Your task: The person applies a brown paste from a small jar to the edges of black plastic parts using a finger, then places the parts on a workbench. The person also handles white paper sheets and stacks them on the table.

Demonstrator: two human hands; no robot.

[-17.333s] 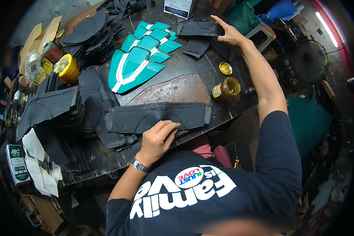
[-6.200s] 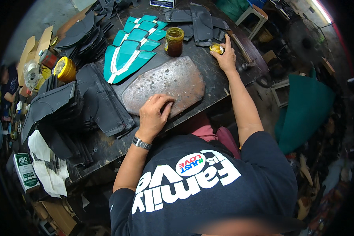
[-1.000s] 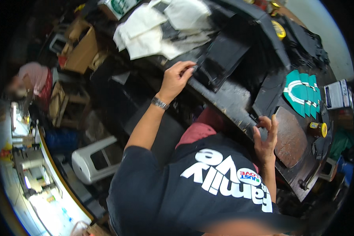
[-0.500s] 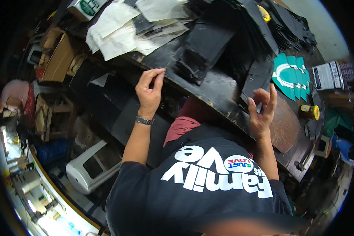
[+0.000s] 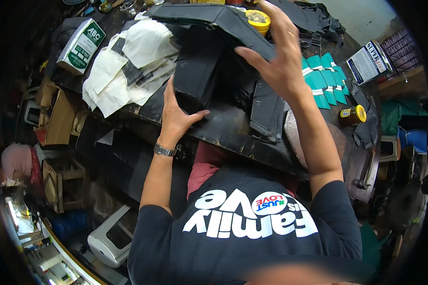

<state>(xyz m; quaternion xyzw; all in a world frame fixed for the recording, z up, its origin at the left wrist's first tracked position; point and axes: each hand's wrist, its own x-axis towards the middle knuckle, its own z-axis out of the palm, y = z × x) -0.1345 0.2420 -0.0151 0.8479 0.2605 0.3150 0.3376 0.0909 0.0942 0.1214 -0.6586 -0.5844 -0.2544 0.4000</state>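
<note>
Head view: both hands were on a stack of black cut pieces at the desk's near edge.
Left hand pressed open against its side; right hand clasped the top piece, stack seemingly not yet lifted; white paper patterns just beside, teal pieces farther off.

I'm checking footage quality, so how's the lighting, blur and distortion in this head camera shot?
Head view: strong fisheye bend with a dark vignette at the rim; the left hand and right hand on the black pieces look sharp, a blurred patch sits at the lower edge, and the white sheets are bright.
</note>
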